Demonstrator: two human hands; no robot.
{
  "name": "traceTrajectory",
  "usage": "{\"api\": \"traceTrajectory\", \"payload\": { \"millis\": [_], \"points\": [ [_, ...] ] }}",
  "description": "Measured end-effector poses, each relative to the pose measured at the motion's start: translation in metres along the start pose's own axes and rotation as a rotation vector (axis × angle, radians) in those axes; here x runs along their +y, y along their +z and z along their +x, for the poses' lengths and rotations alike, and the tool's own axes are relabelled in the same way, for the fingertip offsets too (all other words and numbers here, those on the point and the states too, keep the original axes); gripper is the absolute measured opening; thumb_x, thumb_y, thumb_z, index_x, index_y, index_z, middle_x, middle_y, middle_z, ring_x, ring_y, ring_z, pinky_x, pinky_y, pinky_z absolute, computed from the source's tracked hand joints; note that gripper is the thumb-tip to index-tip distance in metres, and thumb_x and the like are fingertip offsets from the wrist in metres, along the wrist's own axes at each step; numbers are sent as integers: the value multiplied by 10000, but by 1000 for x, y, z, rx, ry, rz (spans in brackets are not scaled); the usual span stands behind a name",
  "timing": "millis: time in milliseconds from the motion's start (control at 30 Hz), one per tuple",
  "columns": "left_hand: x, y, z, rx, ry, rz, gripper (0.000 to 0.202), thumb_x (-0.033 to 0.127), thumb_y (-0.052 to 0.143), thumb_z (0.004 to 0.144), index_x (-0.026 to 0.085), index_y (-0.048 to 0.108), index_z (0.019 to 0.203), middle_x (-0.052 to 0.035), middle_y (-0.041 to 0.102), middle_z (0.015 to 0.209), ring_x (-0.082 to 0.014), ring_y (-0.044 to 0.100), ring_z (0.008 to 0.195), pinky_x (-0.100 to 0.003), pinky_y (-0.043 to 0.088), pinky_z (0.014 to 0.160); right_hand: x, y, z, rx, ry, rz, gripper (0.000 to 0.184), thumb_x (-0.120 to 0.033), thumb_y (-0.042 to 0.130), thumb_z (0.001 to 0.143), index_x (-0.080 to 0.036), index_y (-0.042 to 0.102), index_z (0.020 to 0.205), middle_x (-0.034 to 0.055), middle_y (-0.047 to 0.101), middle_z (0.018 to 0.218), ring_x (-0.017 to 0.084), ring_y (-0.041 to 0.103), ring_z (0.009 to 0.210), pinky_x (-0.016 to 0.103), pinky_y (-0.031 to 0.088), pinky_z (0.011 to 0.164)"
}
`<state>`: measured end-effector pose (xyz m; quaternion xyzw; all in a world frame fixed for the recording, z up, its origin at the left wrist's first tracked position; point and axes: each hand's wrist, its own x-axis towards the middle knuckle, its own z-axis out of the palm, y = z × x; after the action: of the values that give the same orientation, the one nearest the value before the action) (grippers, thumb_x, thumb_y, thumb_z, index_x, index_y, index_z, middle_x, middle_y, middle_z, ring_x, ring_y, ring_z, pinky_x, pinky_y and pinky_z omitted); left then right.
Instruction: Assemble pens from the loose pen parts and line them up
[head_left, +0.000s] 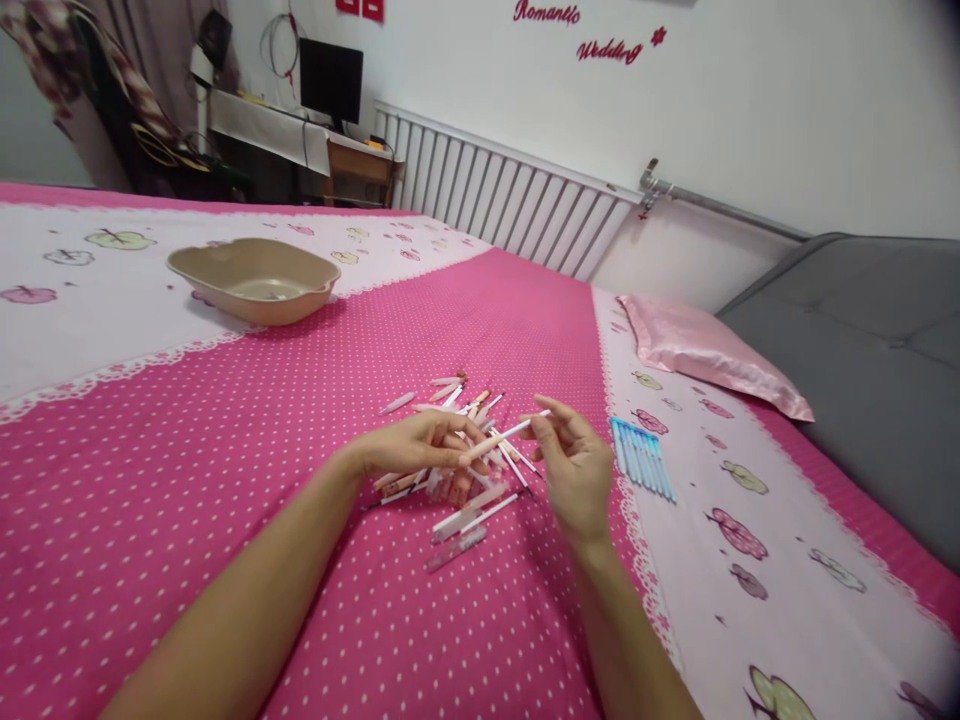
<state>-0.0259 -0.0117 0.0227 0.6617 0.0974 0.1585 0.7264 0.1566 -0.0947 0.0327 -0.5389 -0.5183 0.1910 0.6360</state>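
Observation:
My left hand (424,442) is closed around a pale pink pen barrel (481,450) above a loose pile of pen parts. Out of the barrel's right end runs a thin white pen refill (517,430), its far end pinched between my right thumb and fingers. That right hand (574,462) is just right of the pile. Beneath the hands lie pink barrels, caps and white refills (499,507) with dark tips, crossing one another. A clear pinkish pen barrel (456,550) rests nearest to me. Parts under my left fingers are partly hidden.
Several blue pens (643,460) lie side by side in a row on the right. A beige plastic basin (259,285) stands at the back left of the bed, small items in its bottom. A pink pillow (705,350) leans by the grey headboard (870,340).

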Motion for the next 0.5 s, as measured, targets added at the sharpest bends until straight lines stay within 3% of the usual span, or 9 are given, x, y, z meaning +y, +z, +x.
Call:
{"api": "traceTrajectory", "payload": {
  "millis": [133, 233, 367, 500],
  "points": [
    [0, 0, 0, 24, 6, -20, 344, 316, 669, 784, 130, 558, 1051, -142, 686, 953, -200, 682, 718, -308, 530, 660, -1, 2, -4, -216, -15, -186, 330, -377, 515, 865, -203, 666, 1101, 37, 700, 841, 147, 611, 663, 265, 484, 599],
    [-2, -4, 0, 28, 11, 1, 329, 324, 635, 811, 140, 545, 1068, -130, 684, 957, -191, 676, 742, -295, 525, 665, 0, 0, -2, -340, -10, -212, 396, -354, 470, 887, -247, 560, 1257, 38, 701, 952, 162, 632, 748, 277, 495, 663],
    [-1, -8, -2, 161, 30, 54, 305, 332, 597, 832, 146, 548, 1069, -116, 665, 1002, -186, 658, 821, -298, 513, 720, 14, -7, 5, -280, 73, -178, 517, -291, 490, 858, -225, 420, 1366, 75, 675, 1076, 181, 642, 899, 298, 511, 737],
    [2, -10, -3, 366, 49, 73, 206, 278, 584, 802, 146, 580, 960, -57, 657, 909, -171, 640, 819, -290, 492, 738, 35, -11, 9, -254, 111, -487, 366, -183, 499, 801, -165, 626, 1144, 92, 704, 1000, 199, 650, 897, 335, 490, 818]
  ]
}}
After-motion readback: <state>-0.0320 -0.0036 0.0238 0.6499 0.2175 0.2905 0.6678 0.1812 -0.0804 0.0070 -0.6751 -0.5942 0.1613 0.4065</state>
